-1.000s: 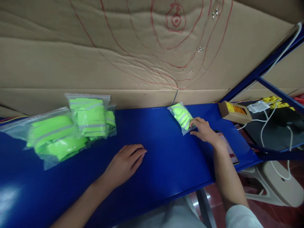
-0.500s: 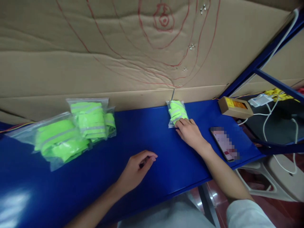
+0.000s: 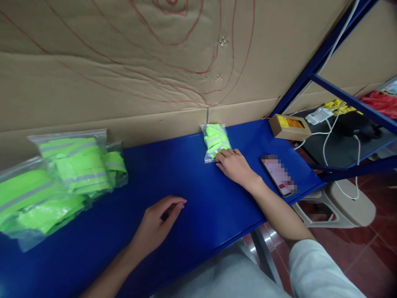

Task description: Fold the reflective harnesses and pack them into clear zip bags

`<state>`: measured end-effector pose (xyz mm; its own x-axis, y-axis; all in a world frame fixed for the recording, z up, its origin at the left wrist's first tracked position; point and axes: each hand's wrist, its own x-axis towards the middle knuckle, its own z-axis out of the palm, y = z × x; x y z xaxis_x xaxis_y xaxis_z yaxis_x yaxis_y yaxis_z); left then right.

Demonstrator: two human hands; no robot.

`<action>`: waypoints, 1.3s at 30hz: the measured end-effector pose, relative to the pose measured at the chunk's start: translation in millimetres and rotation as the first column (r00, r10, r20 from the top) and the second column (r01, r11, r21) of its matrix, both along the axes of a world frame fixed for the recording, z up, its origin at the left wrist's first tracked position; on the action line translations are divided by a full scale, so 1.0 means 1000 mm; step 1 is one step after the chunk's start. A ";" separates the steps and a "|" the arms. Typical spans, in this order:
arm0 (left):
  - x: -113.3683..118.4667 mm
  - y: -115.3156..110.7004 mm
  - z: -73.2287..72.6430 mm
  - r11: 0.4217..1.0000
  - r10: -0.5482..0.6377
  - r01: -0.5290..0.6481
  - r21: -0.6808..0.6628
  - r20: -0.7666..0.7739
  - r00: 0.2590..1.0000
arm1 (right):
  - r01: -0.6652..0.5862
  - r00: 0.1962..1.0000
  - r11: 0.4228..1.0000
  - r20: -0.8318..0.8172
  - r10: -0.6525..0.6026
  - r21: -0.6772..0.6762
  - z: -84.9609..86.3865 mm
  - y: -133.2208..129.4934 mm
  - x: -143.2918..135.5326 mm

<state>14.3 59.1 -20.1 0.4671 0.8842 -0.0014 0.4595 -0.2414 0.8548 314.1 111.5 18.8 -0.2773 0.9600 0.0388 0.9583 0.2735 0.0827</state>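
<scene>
My right hand [image 3: 235, 166] is at the near edge of a small clear bag of neon-green reflective straps [image 3: 216, 140] lying by the cardboard wall. Its fingers bend down over the bag's lower corner; their undersides are hidden. My left hand [image 3: 159, 223] hovers over the blue table [image 3: 198, 215], thumb and index tips drawn together, with nothing seen between them. To its left lie several larger zip bags of the same green material with grey stripes: one on top [image 3: 76, 165], one at far left [image 3: 27, 203], and a partly covered one [image 3: 115, 165].
A phone [image 3: 277, 174] lies right of my right forearm. Beyond it sit an open-fronted cardboard box [image 3: 290, 127] and a white adapter [image 3: 319, 116] with cables. A blue metal frame [image 3: 350, 97] rises at right, above a beige stool [image 3: 347, 203]. Marked cardboard [image 3: 139, 91] backs the table.
My view has swung, so most things sit further left in the picture. The small bag stays in place by the wall, and my right hand has slid slightly rightward along its edge.
</scene>
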 end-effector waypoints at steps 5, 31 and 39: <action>-0.003 0.000 0.000 1.000 -0.001 0.001 0.000 -0.003 1.000 | -0.007 0.907 0.999 -0.422 0.020 0.034 0.028 -0.021 0.074; -0.003 -0.001 0.003 1.000 -0.004 0.003 0.030 0.036 0.999 | -0.103 0.993 0.991 -0.043 0.107 0.086 0.001 0.026 -0.025; -0.003 -0.001 0.003 0.994 0.074 -0.064 -0.094 0.110 0.991 | -0.155 0.833 0.981 -0.518 0.195 0.120 -0.007 0.004 -0.044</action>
<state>11.5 58.1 -17.5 0.4066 0.9130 -0.0330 0.3714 -0.1322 0.9190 269.7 115.9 11.3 -0.3590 0.8866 0.2916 0.7998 0.4533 -0.3935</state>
